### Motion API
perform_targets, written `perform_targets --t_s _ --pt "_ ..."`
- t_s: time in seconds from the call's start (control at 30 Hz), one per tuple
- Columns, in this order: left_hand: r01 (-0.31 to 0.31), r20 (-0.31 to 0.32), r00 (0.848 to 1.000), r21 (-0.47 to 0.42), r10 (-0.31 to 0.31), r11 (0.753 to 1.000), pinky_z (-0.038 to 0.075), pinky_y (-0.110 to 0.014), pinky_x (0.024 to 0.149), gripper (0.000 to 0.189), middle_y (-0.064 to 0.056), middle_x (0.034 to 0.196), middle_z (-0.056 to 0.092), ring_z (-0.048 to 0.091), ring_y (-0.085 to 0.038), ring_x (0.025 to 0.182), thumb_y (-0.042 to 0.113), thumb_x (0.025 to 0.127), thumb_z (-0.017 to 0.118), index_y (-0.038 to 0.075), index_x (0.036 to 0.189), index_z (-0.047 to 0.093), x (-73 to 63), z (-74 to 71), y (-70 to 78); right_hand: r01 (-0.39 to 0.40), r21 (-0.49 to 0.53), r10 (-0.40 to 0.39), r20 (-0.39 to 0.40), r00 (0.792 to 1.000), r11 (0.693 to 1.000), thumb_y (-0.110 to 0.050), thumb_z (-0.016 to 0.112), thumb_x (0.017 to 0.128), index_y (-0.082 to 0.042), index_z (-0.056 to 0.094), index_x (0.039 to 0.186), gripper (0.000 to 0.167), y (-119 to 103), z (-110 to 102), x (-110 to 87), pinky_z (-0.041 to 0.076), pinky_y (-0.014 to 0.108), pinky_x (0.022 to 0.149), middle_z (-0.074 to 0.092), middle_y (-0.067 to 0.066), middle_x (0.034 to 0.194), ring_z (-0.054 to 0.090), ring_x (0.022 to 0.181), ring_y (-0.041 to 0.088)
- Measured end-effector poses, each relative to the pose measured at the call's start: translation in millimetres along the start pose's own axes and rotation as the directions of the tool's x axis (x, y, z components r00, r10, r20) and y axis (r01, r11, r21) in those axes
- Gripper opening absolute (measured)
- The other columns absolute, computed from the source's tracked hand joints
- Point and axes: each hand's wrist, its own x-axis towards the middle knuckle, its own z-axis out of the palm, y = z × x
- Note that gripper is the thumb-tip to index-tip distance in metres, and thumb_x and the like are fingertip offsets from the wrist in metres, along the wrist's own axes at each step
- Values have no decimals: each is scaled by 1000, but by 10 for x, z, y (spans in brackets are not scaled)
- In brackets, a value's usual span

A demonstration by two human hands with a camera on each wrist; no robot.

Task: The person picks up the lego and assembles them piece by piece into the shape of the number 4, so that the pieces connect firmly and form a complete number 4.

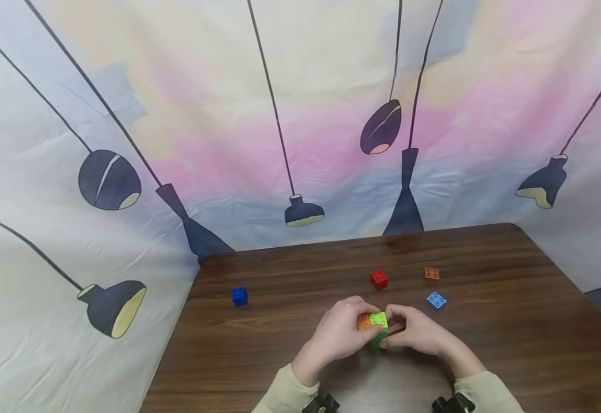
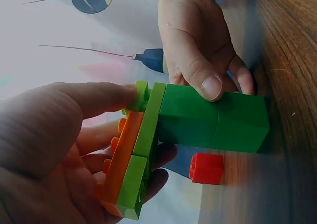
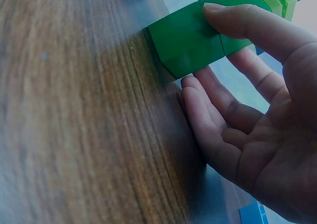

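Between both hands stands a stack of toy building bricks: two dark green bricks (image 2: 188,115) below, thin lime green pieces (image 2: 149,127) above them, and an orange piece (image 2: 125,154) on the lime. My left hand (image 1: 338,330) grips the top of the stack, thumb on a small lime brick (image 1: 378,319), other fingers round the far side. With thumb and fingers, my right hand (image 1: 416,331) pinches the green bricks (image 3: 190,40) from the right. In the right wrist view the lowest green brick is at the tabletop; whether it touches cannot be told.
Beyond the hands lie a red brick (image 1: 379,279), a flat orange piece (image 1: 431,273) and a flat light blue piece (image 1: 436,300). A dark blue brick (image 1: 239,296) sits at the left on the wooden table (image 1: 290,275). A lamp-patterned cloth (image 1: 202,115) hangs behind.
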Motion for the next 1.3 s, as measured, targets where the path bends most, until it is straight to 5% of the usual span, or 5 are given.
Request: perform_targets --t_s 0.43,0.8,1.3 --pt "5 -40 999 -83 -8 997 47 -16 68 23 13 95 68 54 4 78 24 89 90 15 110 83 -8 39 -32 7 2 -7 -5 1000 1000 -12 89 86 -9 63 103 31 -30 14 -1 58 31 85 74 7 108 72 104 27" --pt "13 -15 1000 30 -13 999 43 -17 61 24 16 93 65 52 5 72 30 92 87 18 113 83 -8 19 15 3 -23 -3 -14 1000 1000 -14 89 86 -10 64 103 31 -36 12 -11 58 33 87 74 6 108 71 105 26" --pt "14 -18 1000 35 -13 999 43 -16 60 23 17 92 65 51 5 72 30 92 88 19 111 84 -17 23 -2 2 -10 -2 -15 1000 1000 -13 89 87 -10 63 104 31 -18 26 -9 58 32 86 74 6 109 72 105 25"
